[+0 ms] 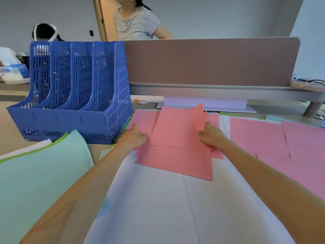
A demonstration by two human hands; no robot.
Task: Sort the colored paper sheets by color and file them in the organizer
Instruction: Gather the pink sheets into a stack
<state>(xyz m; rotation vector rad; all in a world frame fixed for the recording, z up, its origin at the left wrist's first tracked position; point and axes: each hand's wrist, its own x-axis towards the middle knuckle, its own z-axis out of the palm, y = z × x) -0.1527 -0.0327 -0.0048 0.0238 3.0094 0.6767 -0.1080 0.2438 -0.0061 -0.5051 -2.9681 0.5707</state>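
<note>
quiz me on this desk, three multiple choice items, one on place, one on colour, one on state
1. Where does the blue organizer stand relative to the held sheets?
A) to their left
B) to their right
C) on top of them

2. What colour are the held sheets?
A) green
B) white
C) pink

3. What are the left hand and the right hand doing?
A) both hanging idle
B) each gripping a side of the held sheets
C) one reaching into the organizer

Answers: 1 A, it stands on the desk left of the stack; 2 C, the stack is pink; 3 B, a thumb lies on top at each side.
</note>
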